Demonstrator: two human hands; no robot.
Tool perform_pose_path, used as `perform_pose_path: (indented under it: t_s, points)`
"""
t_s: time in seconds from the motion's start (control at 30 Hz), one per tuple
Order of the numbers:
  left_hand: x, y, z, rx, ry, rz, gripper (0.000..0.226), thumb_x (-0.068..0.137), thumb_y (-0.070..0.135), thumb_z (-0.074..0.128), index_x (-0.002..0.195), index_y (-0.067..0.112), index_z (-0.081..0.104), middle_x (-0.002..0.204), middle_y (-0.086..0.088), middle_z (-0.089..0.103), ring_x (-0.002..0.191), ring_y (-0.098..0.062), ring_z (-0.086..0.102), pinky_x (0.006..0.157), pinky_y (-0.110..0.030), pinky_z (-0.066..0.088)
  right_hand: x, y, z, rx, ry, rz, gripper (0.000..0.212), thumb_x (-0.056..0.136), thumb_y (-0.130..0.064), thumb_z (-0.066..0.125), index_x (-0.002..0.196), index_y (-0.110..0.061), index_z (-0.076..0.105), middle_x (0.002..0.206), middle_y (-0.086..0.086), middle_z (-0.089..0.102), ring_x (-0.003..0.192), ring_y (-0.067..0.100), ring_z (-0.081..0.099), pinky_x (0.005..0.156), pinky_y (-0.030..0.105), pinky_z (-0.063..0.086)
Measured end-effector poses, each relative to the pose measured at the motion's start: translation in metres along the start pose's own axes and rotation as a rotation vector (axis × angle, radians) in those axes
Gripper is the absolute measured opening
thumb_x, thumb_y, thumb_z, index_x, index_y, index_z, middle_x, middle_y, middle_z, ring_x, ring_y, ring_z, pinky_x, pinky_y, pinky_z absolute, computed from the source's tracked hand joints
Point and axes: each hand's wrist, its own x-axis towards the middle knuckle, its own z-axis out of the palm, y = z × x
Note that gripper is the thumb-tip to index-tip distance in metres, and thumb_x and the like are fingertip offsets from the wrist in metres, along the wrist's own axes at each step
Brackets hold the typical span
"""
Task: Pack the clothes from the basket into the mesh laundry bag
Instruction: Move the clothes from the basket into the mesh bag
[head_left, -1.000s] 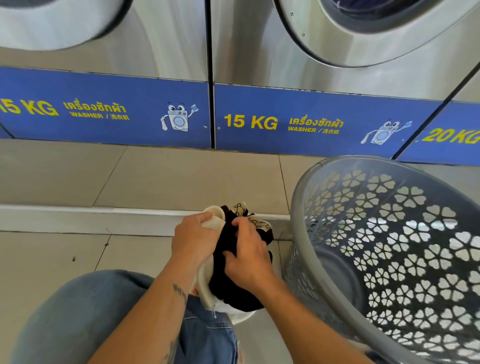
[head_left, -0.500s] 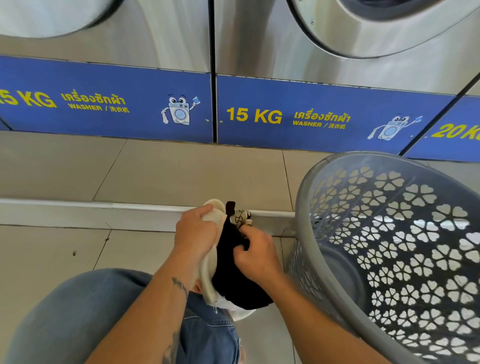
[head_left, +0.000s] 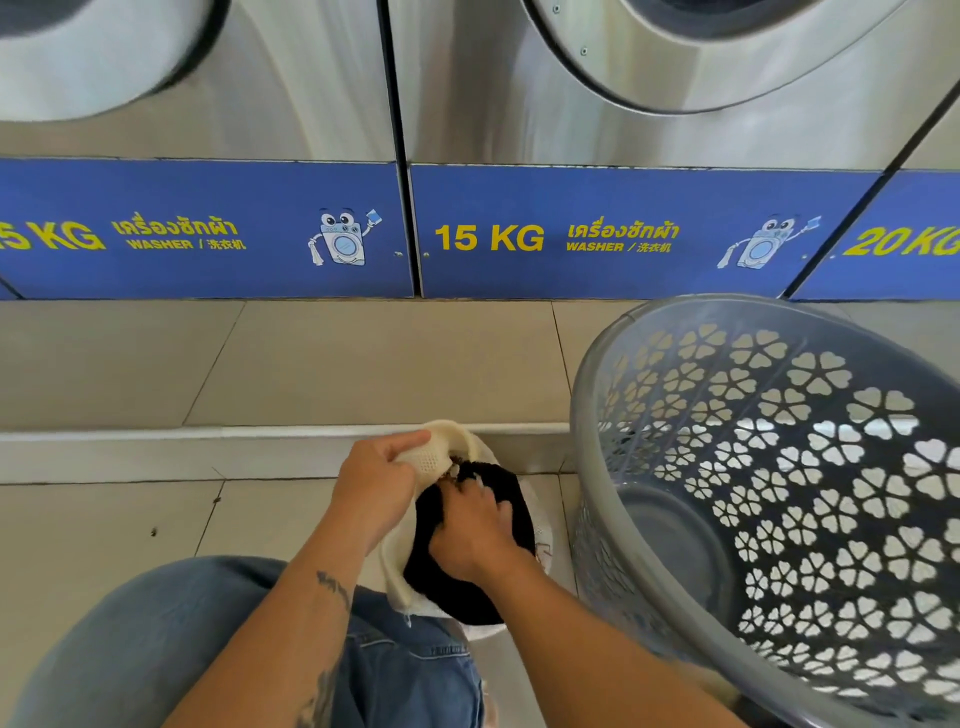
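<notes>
A cream mesh laundry bag (head_left: 434, 457) sits low in the middle, over my lap. My left hand (head_left: 376, 486) grips its upper rim and holds the mouth apart. Dark black clothes (head_left: 452, 587) fill the bag's opening. My right hand (head_left: 475, 530) presses down on the black cloth inside the mouth, fingers curled into it. The grey plastic basket (head_left: 779, 467) with flower-shaped holes stands tilted at the right; no clothes show inside it, only its bare bottom.
Steel washing machines (head_left: 597, 104) with blue 15 KG panels line the back, on a raised tiled step (head_left: 291, 431). Beige floor tiles (head_left: 104, 530) lie at the left. My knee in blue jeans (head_left: 182, 649) fills the bottom left.
My right hand has pushed the black cloth deeper into the bag; the patterned bit that stuck out at the top is now nearly hidden. The view has tilted slightly.
</notes>
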Motion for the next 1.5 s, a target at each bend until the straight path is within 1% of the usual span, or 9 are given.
perform_pose_path:
  t_s: [0.17,0.37,0.57,0.77,0.93,1.03,1.17,1.3,1.5]
  points:
    - [0.003,0.0,0.001,0.07,0.135,-0.007,0.058,0.072,0.008,0.049,0.122,0.031,0.066,0.111,-0.006,0.068,0.071,-0.023,0.064,0.064,-0.029,0.05,-0.008,0.024,-0.008,0.193,0.136,0.196,0.089,0.072,-0.051,0.059,0.149,-0.043,0.014,0.154,0.011,0.016,0.148,0.04,0.008,0.118,0.06,0.015]
    - [0.008,-0.002,0.013,0.319,0.081,0.045,0.068,0.073,0.009,0.064,0.136,0.032,0.054,0.134,-0.001,0.056,0.113,-0.023,0.058,0.088,-0.03,0.048,-0.021,0.03,0.005,0.347,0.164,0.046,0.057,0.087,-0.032,0.054,0.142,-0.028,0.043,0.134,0.003,0.055,0.128,0.027,0.05,0.105,0.043,0.045]
    - [0.006,-0.005,0.01,0.38,0.164,0.055,0.042,0.074,0.008,0.061,0.112,0.026,0.068,0.109,-0.005,0.066,0.098,-0.029,0.063,0.085,-0.034,0.051,-0.035,0.003,0.017,0.391,0.156,-0.213,0.07,0.079,-0.022,0.037,0.148,-0.031,0.042,0.118,-0.001,0.057,0.109,0.02,0.054,0.087,0.042,0.052]
    - [0.011,0.002,0.008,0.373,0.112,0.14,0.018,0.076,0.024,0.059,0.079,0.031,0.075,0.072,0.006,0.069,0.071,-0.02,0.063,0.064,-0.033,0.054,-0.019,0.005,-0.001,0.321,-0.066,-0.152,0.03,0.089,-0.018,0.044,0.116,-0.014,0.056,0.116,0.011,0.066,0.103,0.031,0.061,0.085,0.043,0.053]
    - [0.015,0.002,0.013,0.332,0.131,0.202,0.026,0.079,0.018,0.055,0.083,0.034,0.075,0.081,0.014,0.07,0.075,-0.011,0.063,0.067,-0.03,0.053,0.028,0.035,0.003,0.339,-0.191,0.104,0.054,0.095,-0.025,0.042,0.147,-0.011,0.047,0.146,0.014,0.054,0.135,0.034,0.049,0.115,0.043,0.038]
    - [0.02,-0.003,0.019,0.349,0.163,0.198,0.025,0.081,0.02,0.055,0.09,0.035,0.073,0.088,0.01,0.069,0.077,-0.013,0.063,0.068,-0.029,0.053,0.044,0.055,0.014,0.486,-0.103,0.149,0.061,0.087,-0.044,0.041,0.143,-0.024,0.051,0.143,0.007,0.058,0.132,0.029,0.054,0.114,0.047,0.041]
    - [0.025,-0.001,0.027,0.397,0.169,0.158,0.027,0.085,0.02,0.052,0.097,0.034,0.071,0.084,0.003,0.068,0.069,-0.017,0.061,0.055,-0.026,0.043,0.017,0.043,-0.006,0.602,0.142,0.113,0.042,0.091,-0.022,0.045,0.131,-0.027,0.057,0.124,-0.002,0.066,0.108,0.016,0.059,0.096,0.036,0.047]
    - [0.021,0.0,0.026,0.42,0.157,0.161,0.029,0.087,0.019,0.049,0.101,0.033,0.07,0.084,0.001,0.066,0.069,-0.019,0.06,0.053,-0.026,0.039,-0.023,0.053,-0.003,0.518,0.277,0.096,0.043,0.092,-0.035,0.046,0.134,-0.027,0.055,0.129,-0.001,0.06,0.121,0.021,0.056,0.104,0.044,0.047]
    - [0.012,-0.002,0.021,0.388,0.037,0.135,0.034,0.083,0.012,0.052,0.102,0.032,0.073,0.092,-0.001,0.067,0.071,-0.019,0.063,0.053,-0.023,0.045,-0.053,0.044,0.004,0.441,-0.11,0.181,0.083,0.071,-0.035,0.062,0.148,-0.031,0.033,0.134,0.007,0.05,0.122,0.033,0.056,0.098,0.042,0.052]
